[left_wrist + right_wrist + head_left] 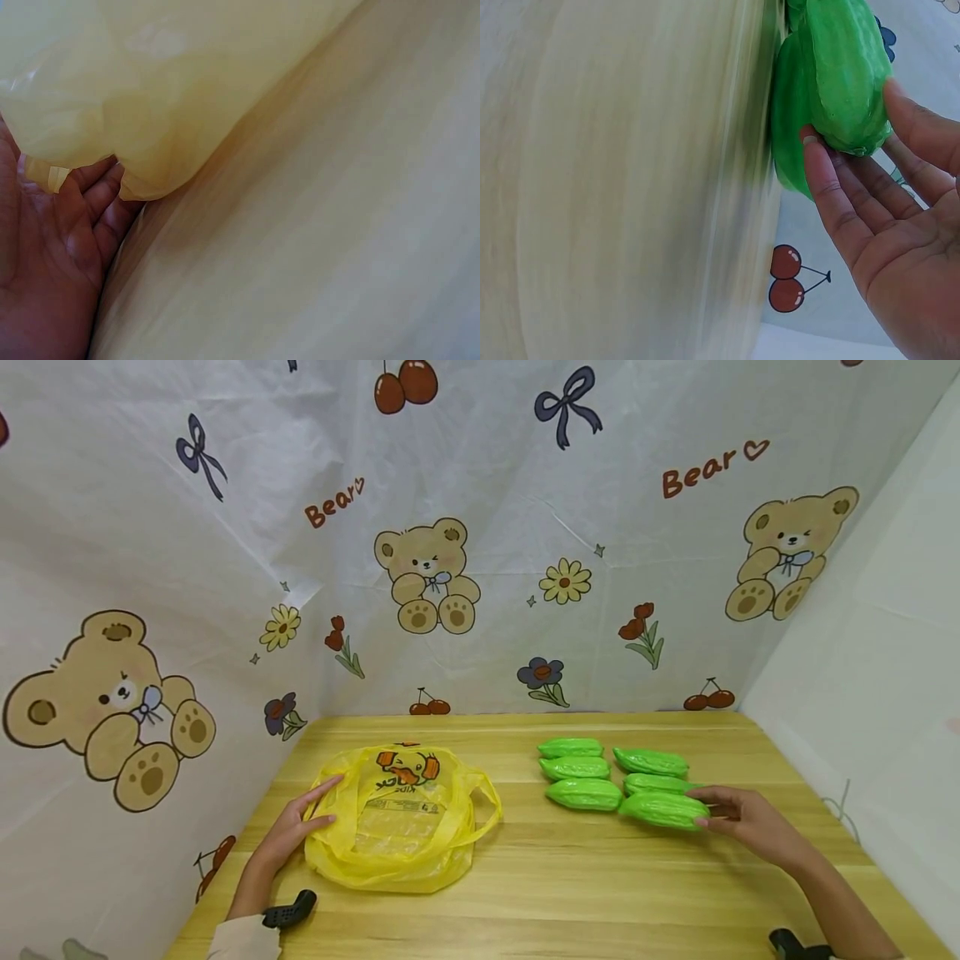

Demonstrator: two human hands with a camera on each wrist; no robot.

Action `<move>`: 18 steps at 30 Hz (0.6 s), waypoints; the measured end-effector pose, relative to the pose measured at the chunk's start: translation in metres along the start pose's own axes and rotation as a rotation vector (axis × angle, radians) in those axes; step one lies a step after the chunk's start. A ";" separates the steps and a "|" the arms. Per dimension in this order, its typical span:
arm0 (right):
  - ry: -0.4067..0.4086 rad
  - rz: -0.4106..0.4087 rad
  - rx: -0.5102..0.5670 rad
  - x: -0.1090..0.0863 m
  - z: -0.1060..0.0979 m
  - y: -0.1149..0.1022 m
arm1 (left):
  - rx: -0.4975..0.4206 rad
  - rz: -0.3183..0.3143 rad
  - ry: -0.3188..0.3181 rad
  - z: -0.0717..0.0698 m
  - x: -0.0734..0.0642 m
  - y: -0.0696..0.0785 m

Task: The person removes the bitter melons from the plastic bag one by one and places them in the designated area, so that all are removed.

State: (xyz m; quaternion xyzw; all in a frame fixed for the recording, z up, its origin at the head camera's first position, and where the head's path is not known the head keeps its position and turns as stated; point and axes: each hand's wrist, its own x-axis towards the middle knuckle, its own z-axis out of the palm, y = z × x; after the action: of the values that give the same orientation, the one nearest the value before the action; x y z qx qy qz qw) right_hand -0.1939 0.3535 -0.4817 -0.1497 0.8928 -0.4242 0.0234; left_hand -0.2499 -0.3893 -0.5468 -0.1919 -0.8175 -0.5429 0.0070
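Observation:
Several green bitter gourds (583, 794), shiny and ridged, lie on the table in two groups side by side. My right hand (742, 818) holds the right end of the nearest gourd (663, 810), thumb on one side and fingers on the other. The right wrist view shows that gourd (847, 75) between the thumb and fingers, with another behind it. At the left, a yellow plastic bag (397, 831) with a printed duck lies on the table. My left hand (288, 831) rests on its left side, thumb and index finger spread. In the left wrist view the bag's edge hides some fingertips.
The wooden table (555, 893) runs back to a white cloth (495, 635) printed with bears, flowers and cherries. A white side wall (885, 652) stands at the right, with a thin cord (843, 810) by the table's edge.

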 end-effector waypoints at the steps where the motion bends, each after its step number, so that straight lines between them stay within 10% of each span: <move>1: -0.003 0.002 0.000 0.000 0.000 0.001 | 0.001 -0.001 0.002 0.000 0.000 0.000; 18: -0.024 0.022 0.003 0.003 0.000 0.014 | -0.010 0.010 0.000 0.000 0.000 -0.002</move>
State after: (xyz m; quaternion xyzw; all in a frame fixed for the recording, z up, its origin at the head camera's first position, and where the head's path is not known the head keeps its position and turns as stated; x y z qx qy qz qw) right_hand -0.2005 0.3611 -0.4924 -0.1451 0.8933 -0.4236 0.0389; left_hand -0.2508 -0.3902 -0.5489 -0.1960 -0.8140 -0.5468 0.0086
